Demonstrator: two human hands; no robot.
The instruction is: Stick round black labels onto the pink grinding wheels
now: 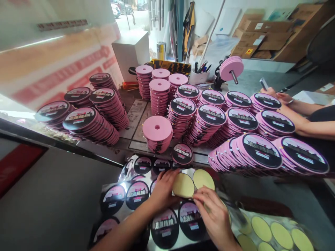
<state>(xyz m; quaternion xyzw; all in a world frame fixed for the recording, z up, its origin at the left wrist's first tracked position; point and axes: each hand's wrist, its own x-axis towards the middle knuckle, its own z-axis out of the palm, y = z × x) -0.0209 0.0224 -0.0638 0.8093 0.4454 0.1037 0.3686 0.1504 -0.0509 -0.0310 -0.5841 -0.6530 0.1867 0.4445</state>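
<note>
Before the worktop [136, 120], the left hand [164, 188] spreads wide over the sticker sheet [137, 195]; the right hand [213, 209] pinches a yellow disc's edge [183, 185]. Beyond crowd stacked pink spools [157, 128], many labels [261, 150] bearing white Chinese characters, too small to read surely.

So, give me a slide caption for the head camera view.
Left hand and right hand at pale yellow circles, near stacked pink discs.
</note>
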